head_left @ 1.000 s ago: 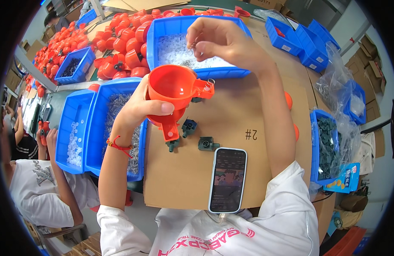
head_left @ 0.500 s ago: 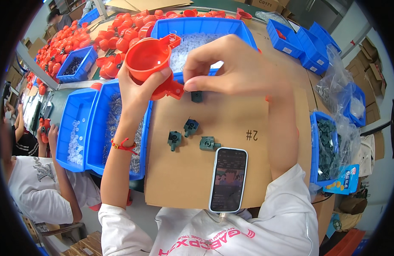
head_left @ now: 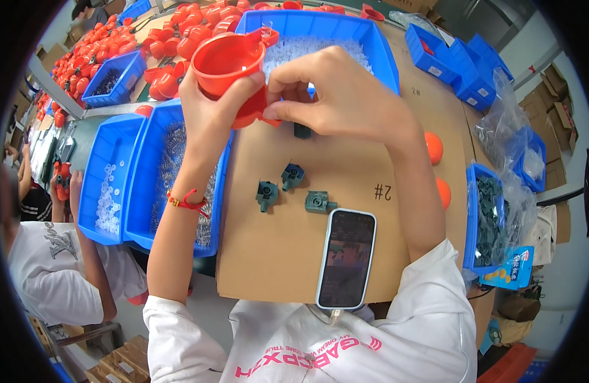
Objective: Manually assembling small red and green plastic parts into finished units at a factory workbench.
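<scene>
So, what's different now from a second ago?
The left hand carried the two red cups left and away from the body, keeping hold. The right hand came left and toward the body, from over the big blue bin to the lower cup; what it holds is unclear. The phone and green pieces stayed put.

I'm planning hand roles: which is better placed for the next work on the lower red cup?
Probably the right hand: its fingers are at the right end of the lower red cup, while the left hand holds the upper red cup.

Mouth-up red cup (head_left: pixel 225 62) above second cup (head_left: pixel 248 113) (mostly hidden).
</scene>
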The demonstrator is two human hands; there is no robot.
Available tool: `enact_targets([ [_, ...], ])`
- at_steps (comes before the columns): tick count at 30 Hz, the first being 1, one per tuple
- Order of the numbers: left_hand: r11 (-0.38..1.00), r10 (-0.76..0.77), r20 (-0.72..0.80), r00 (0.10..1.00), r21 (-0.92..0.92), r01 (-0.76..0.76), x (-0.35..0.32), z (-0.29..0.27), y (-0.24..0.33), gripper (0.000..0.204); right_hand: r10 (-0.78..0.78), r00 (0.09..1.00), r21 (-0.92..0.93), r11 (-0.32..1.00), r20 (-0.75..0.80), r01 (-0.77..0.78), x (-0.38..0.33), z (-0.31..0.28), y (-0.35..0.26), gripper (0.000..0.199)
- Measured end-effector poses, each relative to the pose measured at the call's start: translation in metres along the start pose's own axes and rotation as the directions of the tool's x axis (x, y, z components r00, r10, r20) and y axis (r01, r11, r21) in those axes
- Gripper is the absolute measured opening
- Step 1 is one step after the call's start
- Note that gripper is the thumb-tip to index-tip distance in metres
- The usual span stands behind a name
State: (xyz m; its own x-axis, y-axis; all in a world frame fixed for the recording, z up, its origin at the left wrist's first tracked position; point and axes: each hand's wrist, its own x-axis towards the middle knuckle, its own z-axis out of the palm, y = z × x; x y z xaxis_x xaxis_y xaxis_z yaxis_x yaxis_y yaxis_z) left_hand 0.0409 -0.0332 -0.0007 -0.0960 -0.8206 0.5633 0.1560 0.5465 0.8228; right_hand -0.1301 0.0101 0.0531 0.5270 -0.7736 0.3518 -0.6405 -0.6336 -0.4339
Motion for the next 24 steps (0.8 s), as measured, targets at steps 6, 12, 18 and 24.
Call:
enact_targets([
  [6, 0.997, 0.006, 0.032, 0.999, -0.08, -0.004, 0.001, -0.003, -0.003, 0.033, 0.193, 0.975, 0.192, 0.967, -0.107, -0.17, -0.018, -0.012, -0.021, 0.026],
  [12, 0.998, -0.046, 0.029, 0.999, -0.045, 0.047, -0.003, -0.002, -0.011, 0.037, 0.336, 0.858, -0.302, 0.926, 0.389, -0.226, -0.077, 0.024, -0.022, 0.031],
  [18, 0.994, -0.088, 0.132, 0.987, -0.051, 0.096, -0.016, 0.008, -0.006, 0.044, 0.428, 0.859, -0.136, 0.904, 0.281, -0.405, -0.091, 0.043, 0.001, 0.026],
  [24, 0.989, -0.12, 0.294, 0.948, -0.051, 0.141, -0.034, 0.021, 0.008, 0.046, 0.595, 0.799, 0.112, 0.791, 0.091, -0.601, -0.139, 0.035, 0.032, 0.025],
])
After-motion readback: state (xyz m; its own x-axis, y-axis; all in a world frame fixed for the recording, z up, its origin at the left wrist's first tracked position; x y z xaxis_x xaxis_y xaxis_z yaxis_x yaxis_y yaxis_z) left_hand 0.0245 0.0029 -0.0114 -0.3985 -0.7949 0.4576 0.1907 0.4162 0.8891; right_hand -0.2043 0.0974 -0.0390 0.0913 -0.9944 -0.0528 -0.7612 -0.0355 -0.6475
